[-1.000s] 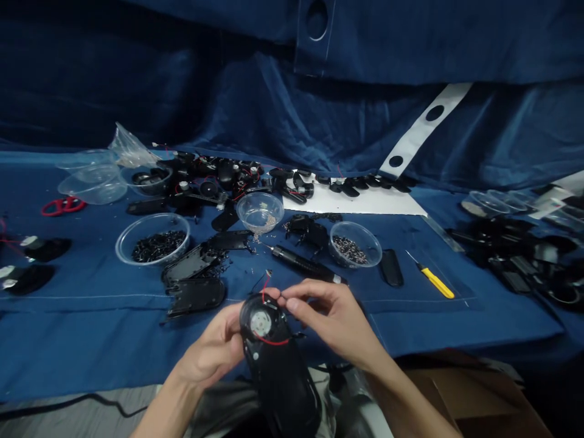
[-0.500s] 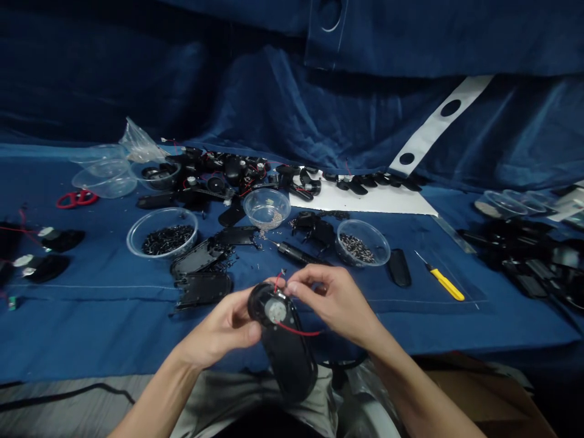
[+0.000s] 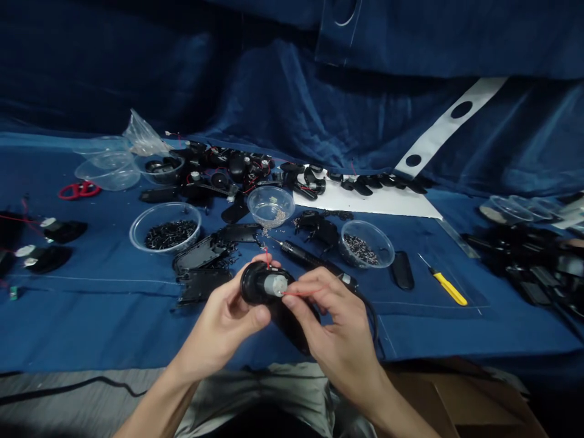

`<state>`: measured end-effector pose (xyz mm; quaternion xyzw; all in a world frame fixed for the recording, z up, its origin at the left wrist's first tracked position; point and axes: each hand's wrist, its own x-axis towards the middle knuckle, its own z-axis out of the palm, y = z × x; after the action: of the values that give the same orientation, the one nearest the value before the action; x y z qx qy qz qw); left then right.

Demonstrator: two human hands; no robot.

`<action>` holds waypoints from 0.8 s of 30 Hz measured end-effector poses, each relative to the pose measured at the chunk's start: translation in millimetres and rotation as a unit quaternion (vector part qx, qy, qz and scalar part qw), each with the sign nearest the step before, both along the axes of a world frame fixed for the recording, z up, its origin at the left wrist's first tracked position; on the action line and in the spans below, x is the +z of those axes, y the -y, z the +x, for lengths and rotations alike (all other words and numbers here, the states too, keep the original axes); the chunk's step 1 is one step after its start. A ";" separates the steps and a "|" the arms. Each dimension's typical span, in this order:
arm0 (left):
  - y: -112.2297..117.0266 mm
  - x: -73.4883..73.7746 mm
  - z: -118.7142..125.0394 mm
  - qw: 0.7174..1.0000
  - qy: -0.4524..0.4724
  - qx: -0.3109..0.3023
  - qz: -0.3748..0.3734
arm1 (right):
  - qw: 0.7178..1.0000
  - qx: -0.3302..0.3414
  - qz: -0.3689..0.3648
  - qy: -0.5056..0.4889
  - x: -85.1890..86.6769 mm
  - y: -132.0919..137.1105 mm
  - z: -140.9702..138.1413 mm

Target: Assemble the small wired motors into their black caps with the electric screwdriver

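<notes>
My left hand (image 3: 223,325) grips a black plastic housing (image 3: 261,286) with a small silver round motor (image 3: 275,285) set in its round end. My right hand (image 3: 335,331) has its fingers pinched on a thin red wire (image 3: 296,294) that runs from the motor. Another short red wire end (image 3: 266,253) sticks up above the housing. Both hands are over the front edge of the blue-covered table (image 3: 91,316).
Behind my hands lie a black electric screwdriver (image 3: 314,263), black shell halves (image 3: 201,267), three clear bowls of small parts (image 3: 165,228) (image 3: 271,207) (image 3: 366,244) and a yellow screwdriver (image 3: 444,286). More black parts are piled at the back (image 3: 228,170) and right (image 3: 529,261). Red scissors (image 3: 77,190) lie left.
The housing was lifted and turned so its long body points away under my right hand. My right hand moved from the upper wire end down to the wire by the motor.
</notes>
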<state>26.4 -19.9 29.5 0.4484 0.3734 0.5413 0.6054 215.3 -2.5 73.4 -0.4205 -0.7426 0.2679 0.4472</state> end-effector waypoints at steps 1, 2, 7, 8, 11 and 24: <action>0.4 2.6 1.0 1.000 -0.004 0.002 0.001 | 1.000 -0.010 0.013 0.002 -0.3 0.0 -1.0; 0.7 5.3 2.1 1.000 -0.006 0.004 0.002 | 0.999 -0.021 0.025 0.007 -0.6 0.1 -1.8; 0.9 16.4 7.1 1.000 -0.006 0.027 0.005 | 0.993 -0.037 0.095 0.060 -0.3 0.6 -3.4; 0.8 18.0 7.7 0.999 -0.009 0.033 0.005 | 0.991 -0.037 0.106 0.070 0.0 0.5 -3.5; 1.0 22.3 8.7 0.999 -0.027 0.041 -0.001 | 0.988 -0.041 0.125 0.083 0.1 0.4 -4.7; 4.4 25.4 13.5 0.996 -0.073 0.054 -0.004 | 0.985 -0.066 -0.097 -0.126 -5.9 -0.7 -11.3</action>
<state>40.0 -24.3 54.9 0.4634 0.4423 0.5378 0.5481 204.0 -1.8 67.5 -0.4731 -0.6215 0.3591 0.5108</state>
